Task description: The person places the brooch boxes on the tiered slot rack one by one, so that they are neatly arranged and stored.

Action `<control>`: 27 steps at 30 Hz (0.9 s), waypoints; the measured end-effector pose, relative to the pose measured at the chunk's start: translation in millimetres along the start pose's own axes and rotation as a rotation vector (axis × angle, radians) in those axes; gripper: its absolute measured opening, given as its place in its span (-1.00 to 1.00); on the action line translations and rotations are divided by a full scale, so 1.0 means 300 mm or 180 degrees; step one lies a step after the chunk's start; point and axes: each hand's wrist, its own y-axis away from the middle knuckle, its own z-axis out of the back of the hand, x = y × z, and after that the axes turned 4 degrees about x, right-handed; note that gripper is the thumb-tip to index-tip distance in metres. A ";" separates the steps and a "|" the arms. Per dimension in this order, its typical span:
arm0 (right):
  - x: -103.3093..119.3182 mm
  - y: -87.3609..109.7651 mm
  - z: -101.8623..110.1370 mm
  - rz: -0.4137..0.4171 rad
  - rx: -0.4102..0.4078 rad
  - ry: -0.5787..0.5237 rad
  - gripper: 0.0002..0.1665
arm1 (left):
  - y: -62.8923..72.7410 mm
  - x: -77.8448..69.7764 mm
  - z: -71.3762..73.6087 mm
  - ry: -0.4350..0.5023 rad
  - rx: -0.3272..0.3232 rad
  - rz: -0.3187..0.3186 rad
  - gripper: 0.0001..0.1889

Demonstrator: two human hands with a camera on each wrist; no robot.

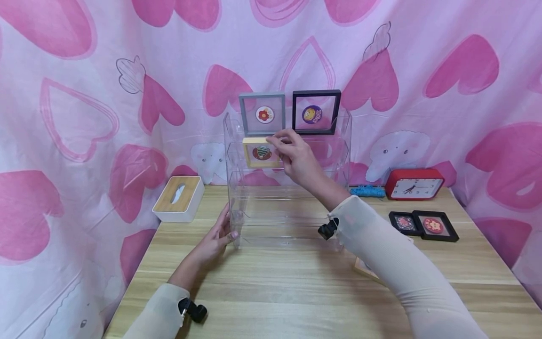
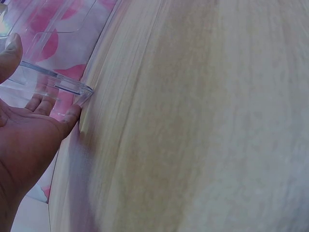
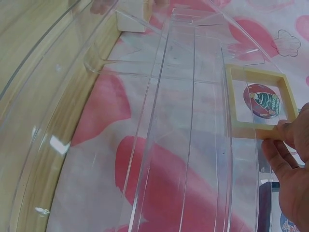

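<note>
Pinched at its right edge between thumb and fingertips, a pale-yellow display frame [image 1: 261, 153] is in the right hand [image 1: 297, 159], the grip closed just to the frame's thickness. Lower and to the left, the left hand [image 1: 214, 239] has thumb and fingers about the near lower corner of a clear acrylic tiered rack [image 1: 279, 245], apparently to steady it.

Nearest on the wood-grain table [image 1: 271, 301], a light wooden frame [image 1: 367, 271] is partly hidden by the right sleeve [image 1: 394, 263]. Beyond it, to the right, lie two black frames, a smaller [image 1: 404, 223] and a larger one [image 1: 436, 225], touching.

The pale-yellow frame is upright at the rack's upper left, one tier below the top; whether its lower edge is seated is hard to tell through the transparent plastic. The step in hand looks like setting it on that tier. The next move seems to call for lowering it squarely behind the lip, then easing the fingers off without tipping it.

Above, a grey frame [image 1: 264, 115] and a black-rimmed frame [image 1: 316, 113] stand side by side on the top tier. Farther back are a tissue box [image 1: 178, 197], a red alarm clock [image 1: 415, 184] and the heart-print curtain [image 1: 271, 52].
</note>
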 end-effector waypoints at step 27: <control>-0.002 -0.002 0.031 0.0036 -0.0022 -0.0084 -0.33 | 0.001 -0.003 -0.002 0.0023 -0.0018 0.0055 0.05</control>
